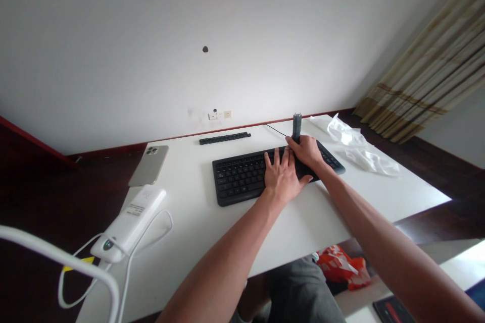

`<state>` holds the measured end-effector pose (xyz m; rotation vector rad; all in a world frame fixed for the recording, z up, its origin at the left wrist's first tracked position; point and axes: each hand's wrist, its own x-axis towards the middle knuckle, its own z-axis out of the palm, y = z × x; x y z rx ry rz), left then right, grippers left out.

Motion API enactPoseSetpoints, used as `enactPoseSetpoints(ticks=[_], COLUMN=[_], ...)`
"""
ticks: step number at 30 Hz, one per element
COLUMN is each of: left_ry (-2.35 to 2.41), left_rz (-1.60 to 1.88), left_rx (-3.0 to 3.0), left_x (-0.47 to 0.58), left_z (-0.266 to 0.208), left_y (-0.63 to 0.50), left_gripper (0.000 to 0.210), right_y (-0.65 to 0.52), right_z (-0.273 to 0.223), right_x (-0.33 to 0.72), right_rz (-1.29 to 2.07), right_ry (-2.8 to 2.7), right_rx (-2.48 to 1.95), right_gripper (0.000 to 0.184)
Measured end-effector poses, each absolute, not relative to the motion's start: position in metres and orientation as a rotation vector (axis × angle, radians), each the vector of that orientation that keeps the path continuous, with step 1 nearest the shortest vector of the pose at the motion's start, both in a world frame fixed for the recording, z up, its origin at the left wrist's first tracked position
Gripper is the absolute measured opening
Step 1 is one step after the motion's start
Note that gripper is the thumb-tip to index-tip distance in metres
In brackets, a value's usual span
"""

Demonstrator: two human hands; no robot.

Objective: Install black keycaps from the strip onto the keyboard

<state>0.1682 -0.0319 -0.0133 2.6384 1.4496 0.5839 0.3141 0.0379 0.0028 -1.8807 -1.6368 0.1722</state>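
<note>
Keyboard: we have the black keyboard [242,181] on the white table [197,242], mid-scene; long axis left-right, right end slightly farther.
Left hand: we see the left hand [282,179] flat on the keys, fingers spread, pointing far; probably steadying the board.
Right hand: right hand [308,151] wrapped round a dark upright tool [297,127] at the board's far edge, perhaps for control.
Tool: long axis vertical, light tips up; we can't see its lower end.
</note>
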Motion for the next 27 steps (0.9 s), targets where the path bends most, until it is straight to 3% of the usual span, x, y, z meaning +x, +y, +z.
enactPoseSetpoints(ticks=[27], left_ry=[1.422], left_rz=[0.536], left_rx=[2.667], left_x=[0.1684], left_z=[-0.0136], left_y=[-0.0311], left_gripper=[0.089], right_y=[0.0387], right_z=[0.0031], right_x=[0.3138], right_rz=[0.267], right_ry=[-1.491], right_rx=[-1.876], right_gripper=[0.050])
